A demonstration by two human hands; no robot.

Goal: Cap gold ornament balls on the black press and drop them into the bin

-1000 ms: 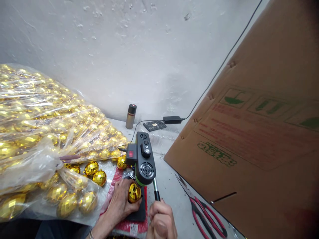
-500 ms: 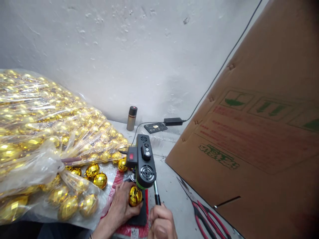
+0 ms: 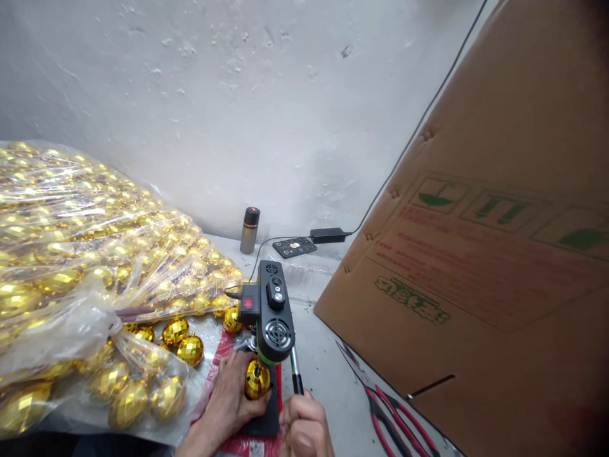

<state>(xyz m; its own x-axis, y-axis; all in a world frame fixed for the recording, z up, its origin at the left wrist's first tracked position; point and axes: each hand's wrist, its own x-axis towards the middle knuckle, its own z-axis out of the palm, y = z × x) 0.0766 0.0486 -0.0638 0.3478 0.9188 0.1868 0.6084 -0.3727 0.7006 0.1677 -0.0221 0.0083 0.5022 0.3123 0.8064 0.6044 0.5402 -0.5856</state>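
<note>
My left hand [image 3: 233,390] grips a shiny gold faceted ball ornament [image 3: 257,380] between thumb and fingers, right under the head of a small black bench drill press [image 3: 276,317]. Beneath the ball is the machine's dark base [image 3: 264,424], set on red plastic wrap. On the right, my right hand [image 3: 307,419] is closed round the black grip of the machine's metal lever [image 3: 297,381]. The drill's tip is hidden, so I cannot tell whether it touches the ball.
Left lies a big clear plastic bag [image 3: 90,222] of gold balls, with several loose gold balls [image 3: 190,350] beside it. Scissors [image 3: 390,406] with red-black handles rest by a large cardboard box [image 3: 476,254]. Behind are a bottle [image 3: 250,231], a phone-like black slab [image 3: 295,247] and a power adapter [image 3: 328,235].
The whole view has shifted slightly. Both hands keep their holds on the ball and the lever; no clear movement of either shows.
</note>
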